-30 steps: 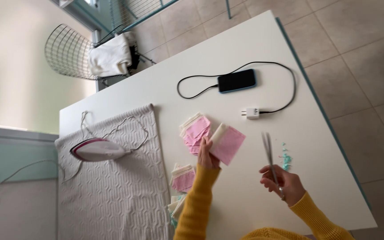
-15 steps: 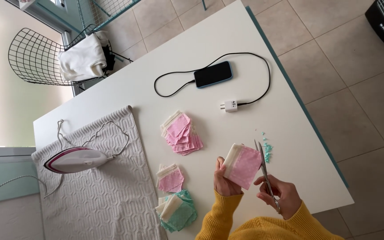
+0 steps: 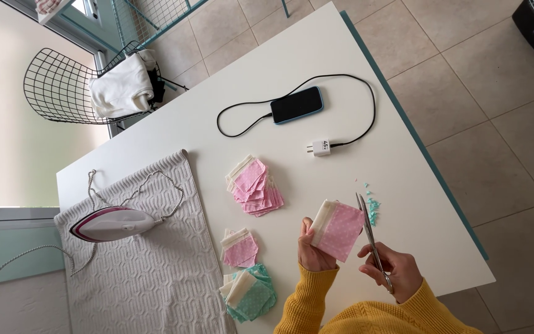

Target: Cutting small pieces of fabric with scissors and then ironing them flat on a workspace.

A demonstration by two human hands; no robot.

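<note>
Grip: our left hand [image 3: 314, 248] pinches the pink dotted patch [image 3: 339, 229] above the worktop [image 3: 353, 49] | our right hand [image 3: 394, 267] is closed through the scissors [image 3: 369, 232], blades at the patch's right edge | nearby: teal snippets [image 3: 372, 209], pink stack [image 3: 253, 185], iron [image 3: 112, 223] on mat [image 3: 149, 272].

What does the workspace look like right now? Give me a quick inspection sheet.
Surface: white table with a white textured mat at its left.
Job's things: pink dotted fabric piece; scissors at its right edge.
Clutter: pink stack, small pink stack, teal stack, teal snippets, iron on the mat.
Hands: left hand holds the fabric; right hand holds the scissors.
Cables: phone on black cable to unplugged charger; iron cord.
Surroundings: tiled floor, wire chair with white cloth.
</note>
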